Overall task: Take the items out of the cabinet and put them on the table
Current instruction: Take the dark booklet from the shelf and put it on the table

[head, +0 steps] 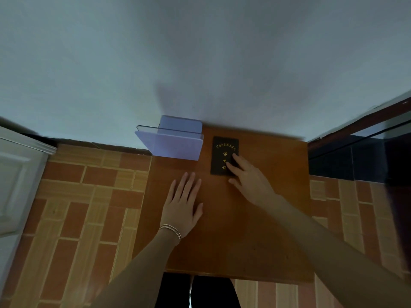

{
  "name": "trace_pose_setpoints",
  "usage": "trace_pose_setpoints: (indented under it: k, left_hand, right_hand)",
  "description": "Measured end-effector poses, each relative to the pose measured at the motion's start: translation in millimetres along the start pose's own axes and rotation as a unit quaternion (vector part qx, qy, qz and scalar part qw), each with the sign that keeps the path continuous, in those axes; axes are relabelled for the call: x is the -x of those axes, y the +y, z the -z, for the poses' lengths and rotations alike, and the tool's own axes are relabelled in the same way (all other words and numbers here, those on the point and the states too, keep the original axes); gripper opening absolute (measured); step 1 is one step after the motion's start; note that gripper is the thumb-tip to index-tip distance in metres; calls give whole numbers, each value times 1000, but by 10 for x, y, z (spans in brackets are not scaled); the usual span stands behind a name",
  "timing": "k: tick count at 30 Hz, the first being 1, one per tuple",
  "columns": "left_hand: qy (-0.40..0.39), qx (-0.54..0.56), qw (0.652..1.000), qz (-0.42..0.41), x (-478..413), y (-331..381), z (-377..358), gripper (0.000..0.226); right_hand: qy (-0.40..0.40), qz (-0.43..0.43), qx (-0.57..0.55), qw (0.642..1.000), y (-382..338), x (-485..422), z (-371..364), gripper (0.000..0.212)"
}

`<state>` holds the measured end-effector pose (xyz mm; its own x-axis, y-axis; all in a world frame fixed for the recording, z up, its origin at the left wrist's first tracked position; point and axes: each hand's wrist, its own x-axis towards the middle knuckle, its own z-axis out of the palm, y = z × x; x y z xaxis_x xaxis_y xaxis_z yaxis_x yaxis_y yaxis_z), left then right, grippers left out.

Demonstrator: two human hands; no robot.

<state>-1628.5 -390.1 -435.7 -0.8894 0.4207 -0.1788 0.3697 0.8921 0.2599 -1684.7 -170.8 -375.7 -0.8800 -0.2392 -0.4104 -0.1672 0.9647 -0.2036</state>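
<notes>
Head view, placement step. The dark booklet [222,152], with gold characters on its cover, lies flat on the far right part of the wooden bench [233,230], near the wall. The right grip [249,174], a bare hand, rests straight fingers on the booklet's lower right corner, with the thumb off its near edge. It is opened out and presses rather than clasps, holding nothing. The left grip [182,203], with thin bangles [171,230] at the wrist, lies flat and spread on bare wood to the left of the booklet, apart from it and likewise holding nothing. Judged from this, the booklet is being set down or squared on the bench. The next move calls for lifting the fingers straight off so the light cover does not slide, then reaching for the cabinet, which is out of view. How many items remain cannot be told. A lilac file stand [175,145] with a clear divider sits at the bench's far left corner and overhangs the edge. The bench stands against a pale wall [200,52] on a floor [77,196] of orange and tan brick-pattern tiles. A white panelled door [17,178] is at left and a dark opening [367,156] at right.
</notes>
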Motion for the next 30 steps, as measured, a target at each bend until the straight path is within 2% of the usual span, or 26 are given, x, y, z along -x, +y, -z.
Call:
trace_pose_setpoints:
  k: [10,30]
  left_hand:
    - [12,-2,1000,2,7,-3,-9,61]
    - [9,-1,1000,6,-4,-6,-13,61]
  right_hand:
    - [32,13,84,996,-150,-269,2,58]
    - [35,11,51,998,-236,-437,-22,63]
